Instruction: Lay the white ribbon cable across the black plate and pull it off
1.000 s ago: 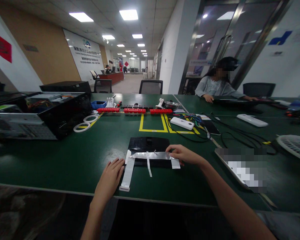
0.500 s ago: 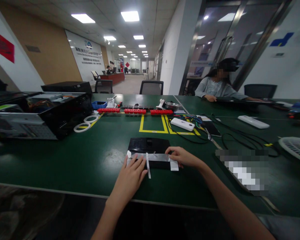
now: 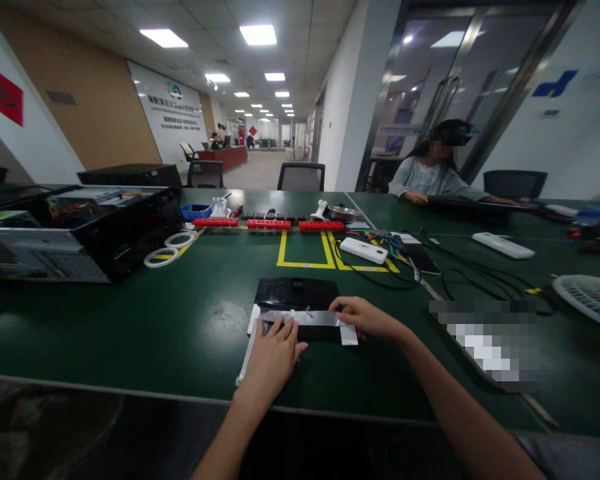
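Green table (image 3: 130, 333), left hand (image 3: 274, 350) flat on silver strip (image 3: 325, 319), right hand (image 3: 370, 319) pinching its 3 o'clock end, hands apart, PC case (image 3: 130, 233) at 10, chair (image 3: 301, 177) at 12

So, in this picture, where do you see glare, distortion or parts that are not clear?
Head view, centre: pale glare on the green tabletop, left of the black panel; head view, top: ceiling lights look overexposed; head view, left: the wide lens seems to stretch the computer case; head view, right: pixelation covers much of a flat object.
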The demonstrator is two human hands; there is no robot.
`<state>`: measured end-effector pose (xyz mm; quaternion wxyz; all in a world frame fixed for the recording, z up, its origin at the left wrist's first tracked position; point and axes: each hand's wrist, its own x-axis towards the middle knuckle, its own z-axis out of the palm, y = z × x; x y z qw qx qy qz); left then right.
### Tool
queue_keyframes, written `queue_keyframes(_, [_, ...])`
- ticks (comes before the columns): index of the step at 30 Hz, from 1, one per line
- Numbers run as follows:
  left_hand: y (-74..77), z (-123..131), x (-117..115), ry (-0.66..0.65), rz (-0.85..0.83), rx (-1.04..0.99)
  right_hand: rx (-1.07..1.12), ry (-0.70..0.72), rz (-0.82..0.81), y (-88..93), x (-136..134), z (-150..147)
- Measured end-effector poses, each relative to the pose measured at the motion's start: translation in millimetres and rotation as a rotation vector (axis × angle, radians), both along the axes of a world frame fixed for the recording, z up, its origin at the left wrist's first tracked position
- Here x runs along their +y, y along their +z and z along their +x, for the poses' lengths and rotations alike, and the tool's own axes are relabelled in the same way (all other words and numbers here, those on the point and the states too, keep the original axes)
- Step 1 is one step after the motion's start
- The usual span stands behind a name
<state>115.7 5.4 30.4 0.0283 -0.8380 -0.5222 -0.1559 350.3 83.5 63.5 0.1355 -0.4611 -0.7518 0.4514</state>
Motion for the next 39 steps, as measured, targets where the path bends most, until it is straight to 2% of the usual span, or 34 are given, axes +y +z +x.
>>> queue_keyframes(13, [-0.9,-4.6,-3.1,-0.031,-0.07,-0.038,-0.007,0.009,-0.002,0.8,0.0,0.8])
queue_keyframes(16, [5.7,-18.1,-3.0,-0.03,-0.089,-0.09,-0.014,0.002,-0.003,2.9,-1.2,0.2])
queue_keyframes(19, [8.8,-44.6,-1.8,0.017,-0.06,-0.136,-0.015,-0.003,-0.009,3.8,-1.9,0.1])
queue_keyframes(23, [-4.0,-85.7,1.4,0.142,-0.043,-0.184,-0.003,0.001,-0.005,3.5,-2.0,0.5])
queue_keyframes(26, [-20.5,-102.6,3.3,0.201,-0.041,-0.161,-0.011,0.006,-0.004,3.6,-1.8,0.3])
queue_keyframes(30, [-32.3,-104.0,3.3,0.204,-0.013,-0.111,-0.018,0.022,-0.008,4.4,-1.4,-0.2])
queue_keyframes(39, [-28.4,-102.2,1.0,0.205,-0.025,-0.112,0.042,0.035,0.041,11.6,-2.9,0.0])
